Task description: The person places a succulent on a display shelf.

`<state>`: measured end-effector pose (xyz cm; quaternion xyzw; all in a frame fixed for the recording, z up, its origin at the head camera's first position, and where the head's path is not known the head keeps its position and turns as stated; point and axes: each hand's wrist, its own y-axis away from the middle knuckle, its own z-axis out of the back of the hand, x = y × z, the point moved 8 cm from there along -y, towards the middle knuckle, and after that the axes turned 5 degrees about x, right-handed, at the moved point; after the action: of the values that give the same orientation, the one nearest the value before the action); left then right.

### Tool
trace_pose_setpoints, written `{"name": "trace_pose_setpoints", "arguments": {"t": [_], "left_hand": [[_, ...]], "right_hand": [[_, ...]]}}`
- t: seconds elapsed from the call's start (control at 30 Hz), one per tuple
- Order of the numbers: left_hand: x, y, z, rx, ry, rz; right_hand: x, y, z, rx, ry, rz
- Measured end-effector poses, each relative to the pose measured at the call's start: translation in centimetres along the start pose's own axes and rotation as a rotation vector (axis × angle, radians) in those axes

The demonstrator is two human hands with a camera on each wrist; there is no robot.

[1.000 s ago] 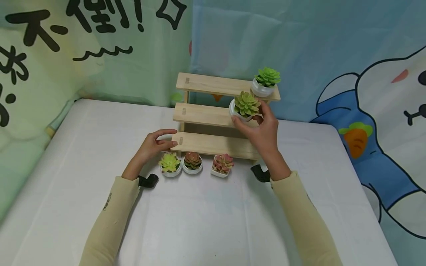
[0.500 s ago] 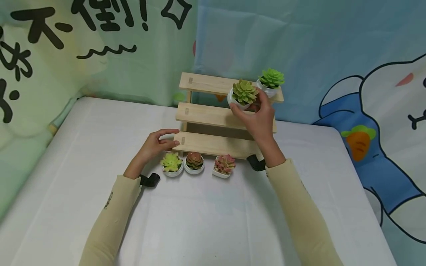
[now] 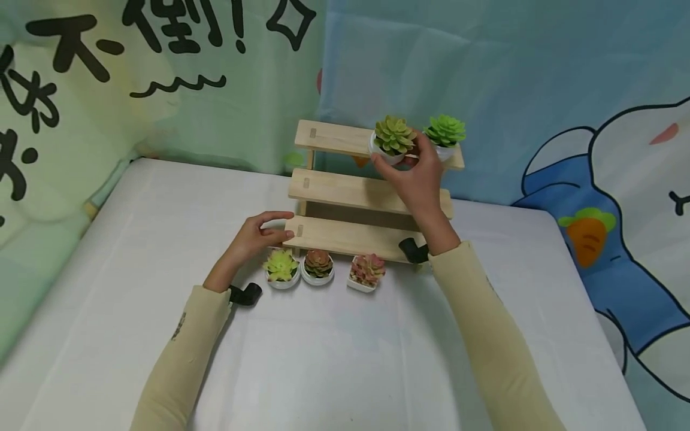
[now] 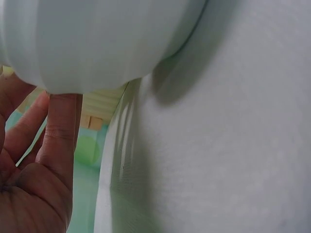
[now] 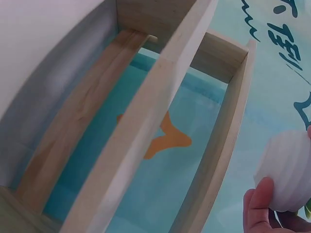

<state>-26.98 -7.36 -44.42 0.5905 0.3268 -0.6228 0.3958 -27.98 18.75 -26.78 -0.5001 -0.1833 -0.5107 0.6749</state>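
- The right hand (image 3: 417,175) pinches the white pot of the olive-green succulent (image 3: 395,134) between thumb and fingers, at the top shelf (image 3: 331,136); whether the base touches the wood cannot be told.
- The left hand (image 3: 257,235) is spread, fingers fairly straight and apart from the thumb, touching the left end of the bottom shelf (image 3: 350,238).
- The bright green succulent (image 3: 446,129) stands on the top shelf's right end, just right of the held pot, limiting room that way.
- On the tabletop (image 3: 323,359), near the bottom shelf, are the yellow-green succulent (image 3: 280,265), the reddish-brown succulent (image 3: 318,263) just beside it, and, farther right, the pink succulent (image 3: 368,269) in a squarish pot.
- The backdrop (image 3: 485,66) carries large black Chinese characters, including 不, plus an exclamation mark; a rabbit and carrot are printed at right.
- Dark marking on the left sleeve (image 3: 178,359) is too small to read.
- The top shelf continues left of the held pot; the tabletop's far edge passes behind the shelves, with open room on the near side.
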Motion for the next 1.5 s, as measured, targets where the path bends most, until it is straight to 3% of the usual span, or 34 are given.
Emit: {"name": "trace_pose_setpoints", "arguments": {"t": [0.53,0.87,1.5], "left_hand": [[0.0,-0.5,-0.8,0.012,0.016,-0.026],[-0.1,-0.5,-0.5,0.009,0.013,-0.021],[0.5,-0.3,0.3,-0.01,-0.012,-0.003]], "right_hand": [[-1.3,-2.2,-0.8,0.006,0.034,-0.029],[-1.9,-2.8,-1.4,0.036,0.036,-0.098],[-2.6,-3.4,-2.6,0.064,0.022,-0.127]]}}
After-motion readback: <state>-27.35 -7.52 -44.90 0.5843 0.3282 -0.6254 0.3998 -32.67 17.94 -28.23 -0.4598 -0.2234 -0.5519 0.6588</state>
